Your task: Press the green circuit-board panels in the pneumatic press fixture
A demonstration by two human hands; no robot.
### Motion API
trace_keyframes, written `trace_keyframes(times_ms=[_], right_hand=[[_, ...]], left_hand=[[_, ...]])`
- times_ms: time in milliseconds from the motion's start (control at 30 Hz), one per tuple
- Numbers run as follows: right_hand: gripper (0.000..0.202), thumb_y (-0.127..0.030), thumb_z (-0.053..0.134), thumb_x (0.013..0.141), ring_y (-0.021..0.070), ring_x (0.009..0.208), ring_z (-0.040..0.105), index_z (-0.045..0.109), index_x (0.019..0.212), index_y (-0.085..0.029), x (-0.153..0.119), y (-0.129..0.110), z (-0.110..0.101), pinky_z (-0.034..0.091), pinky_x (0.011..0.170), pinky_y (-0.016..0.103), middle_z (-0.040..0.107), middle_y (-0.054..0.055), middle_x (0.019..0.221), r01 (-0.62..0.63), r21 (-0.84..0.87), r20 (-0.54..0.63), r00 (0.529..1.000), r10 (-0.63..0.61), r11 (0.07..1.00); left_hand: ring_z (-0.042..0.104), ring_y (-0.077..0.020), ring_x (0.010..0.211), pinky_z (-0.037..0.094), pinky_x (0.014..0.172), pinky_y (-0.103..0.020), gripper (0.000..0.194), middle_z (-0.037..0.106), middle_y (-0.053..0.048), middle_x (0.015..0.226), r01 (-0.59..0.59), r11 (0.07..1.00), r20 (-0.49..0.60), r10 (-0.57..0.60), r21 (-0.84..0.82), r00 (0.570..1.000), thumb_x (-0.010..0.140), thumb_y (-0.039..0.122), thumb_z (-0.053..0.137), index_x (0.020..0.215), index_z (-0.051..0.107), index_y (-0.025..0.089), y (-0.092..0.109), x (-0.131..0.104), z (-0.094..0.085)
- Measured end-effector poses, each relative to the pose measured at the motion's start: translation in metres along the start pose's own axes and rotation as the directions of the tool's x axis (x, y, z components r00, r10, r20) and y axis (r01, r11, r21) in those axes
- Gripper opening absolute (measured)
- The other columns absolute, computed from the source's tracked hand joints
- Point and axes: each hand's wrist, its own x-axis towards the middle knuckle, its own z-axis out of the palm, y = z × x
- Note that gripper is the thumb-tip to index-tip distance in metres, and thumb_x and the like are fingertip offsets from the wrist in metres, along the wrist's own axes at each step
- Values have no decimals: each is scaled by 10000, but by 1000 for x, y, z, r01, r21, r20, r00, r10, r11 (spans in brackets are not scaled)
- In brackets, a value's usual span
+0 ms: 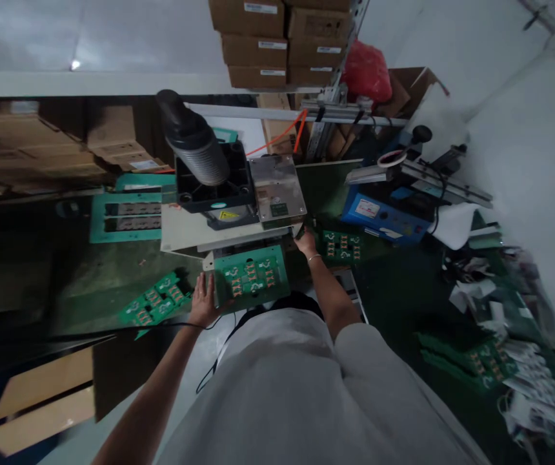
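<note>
In front of me a green circuit board panel with copper-coloured patches lies on a green fixture plate at the front of a press-like machine. My left hand rests on the plate's left edge, fingers stretched out and holding nothing. At the machine's front right corner is my right hand, its fingers curled in. Whatever they grip there is hidden and dark. Another board panel lies just right of that hand. Left of my left hand lie more green board panels, partly overlapping.
A blue machine stands on the right. Green frames lie at the left, and cardboard boxes are stacked above. A black cable crosses near my left wrist. More boards and white clutter lie far right.
</note>
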Motion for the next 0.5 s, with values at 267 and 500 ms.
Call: trace_keyframes(times_ms=[267, 500], right_hand=[[394, -412, 607, 978, 346, 1200, 632, 744, 1194, -112, -55, 72, -105, 484, 1024, 461, 698, 234, 1242, -339, -311, -262, 929, 262, 888], [444, -440, 620, 963, 355, 1201, 665, 767, 1142, -61, -56, 72, -124, 500, 1003, 471, 713, 262, 1207, -436, -358, -165, 900, 404, 825]], left_hand=[[213, -528, 1576, 294, 1229, -706, 1108, 237, -349, 1671, 152, 985, -153, -163, -83, 975, 809, 750, 598, 1594, 308, 24, 6, 1, -9], [255, -502, 1568, 321, 1231, -668, 968, 289, -311, 1660, 152, 985, -160, -162, -77, 974, 829, 698, 575, 1549, 387, 80, 7, 5, -14]])
